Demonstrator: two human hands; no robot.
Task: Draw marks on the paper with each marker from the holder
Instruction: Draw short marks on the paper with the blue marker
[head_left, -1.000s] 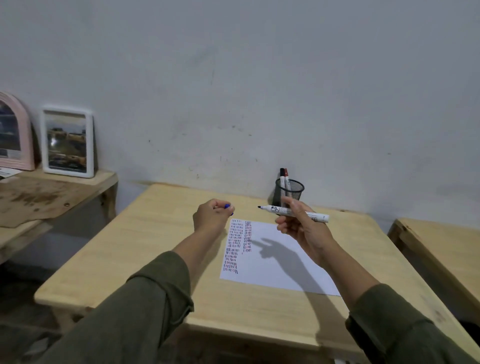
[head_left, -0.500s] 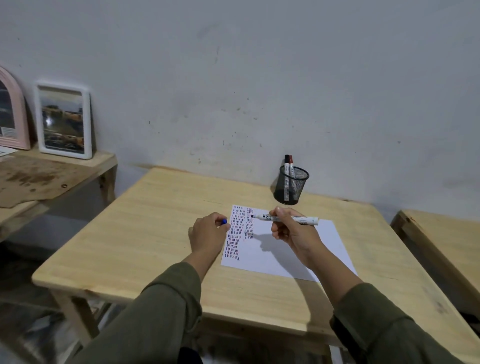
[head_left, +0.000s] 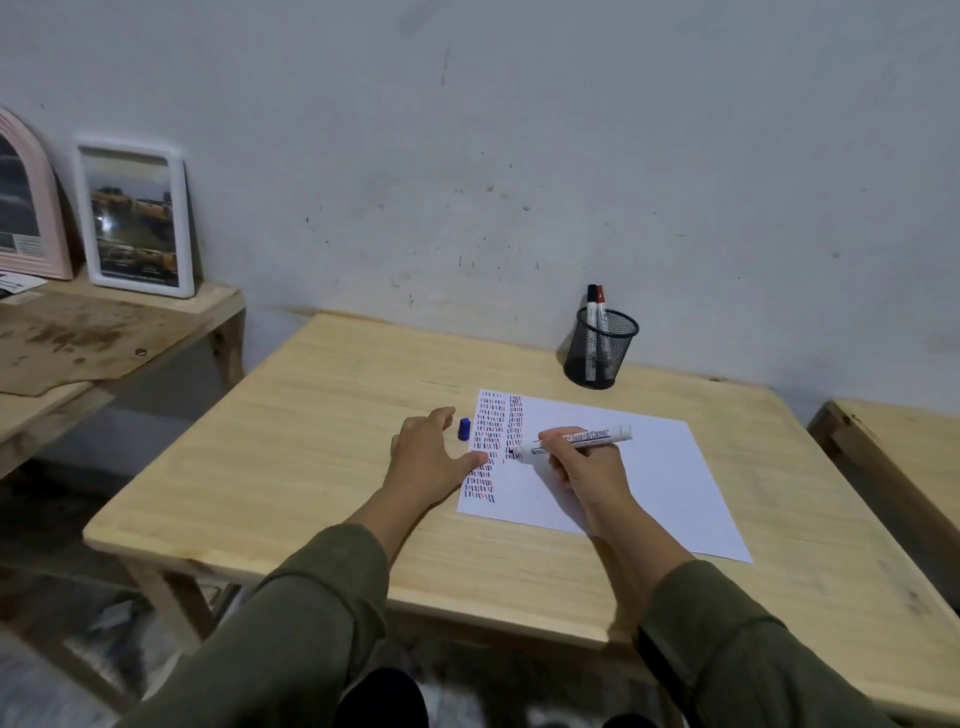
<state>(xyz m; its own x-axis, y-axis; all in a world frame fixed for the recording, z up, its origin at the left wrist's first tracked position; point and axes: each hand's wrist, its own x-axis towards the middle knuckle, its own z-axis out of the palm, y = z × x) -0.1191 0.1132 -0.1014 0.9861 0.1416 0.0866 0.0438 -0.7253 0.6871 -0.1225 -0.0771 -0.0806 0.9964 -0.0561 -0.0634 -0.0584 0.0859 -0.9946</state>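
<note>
Since the earlier frame your left hand (head_left: 429, 460) had let go of the blue cap (head_left: 464, 429), which lay on the table (head_left: 291, 467) just beside the paper (head_left: 649, 478). That hand lay flat, fingers spread, thumb on the sheet's left edge. Your right hand (head_left: 584, 465) pinched the uncapped marker (head_left: 571, 441), tip down at the second column of dashes. The mesh holder (head_left: 600, 348) kept two markers, well behind the paper.

markers (head_left: 576, 440) 3 (two in holder (head_left: 600, 358)) | cap (head_left: 464, 429) 1 | paper (head_left: 623, 483) 1 | frames (head_left: 136, 218) 2
</note>
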